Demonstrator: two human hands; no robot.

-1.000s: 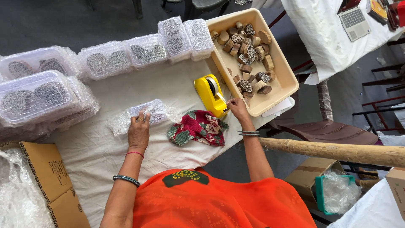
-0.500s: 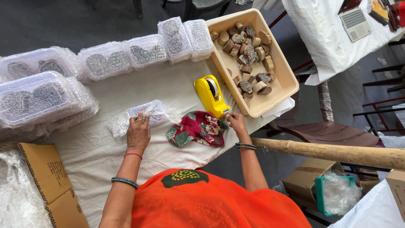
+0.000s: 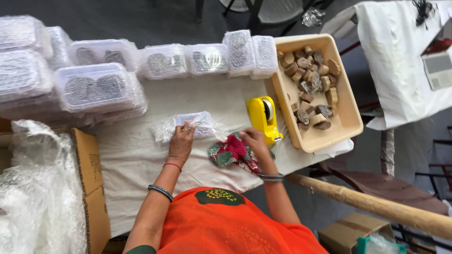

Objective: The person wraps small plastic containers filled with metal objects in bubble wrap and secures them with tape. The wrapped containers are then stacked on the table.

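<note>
Two hands work over a cloth-covered table (image 3: pixel 141 155), ringed by stacked clear boxes (image 3: pixel 94 87) and a beige tray (image 3: pixel 346 124) of wooden blocks. Beside the yellow tape dispenser (image 3: pixel 262 117) lies a red patterned cloth (image 3: pixel 230 153). The left hand (image 3: pixel 181 141) presses flat, fingers spread, on a bubble-wrapped packet (image 3: pixel 193 124) at the table's middle. The right hand (image 3: pixel 254 141) hovers curled above the cloth; whether it pinches tape, I cannot tell. If the left hand's pressure eases, the wrap could spring open.
</note>
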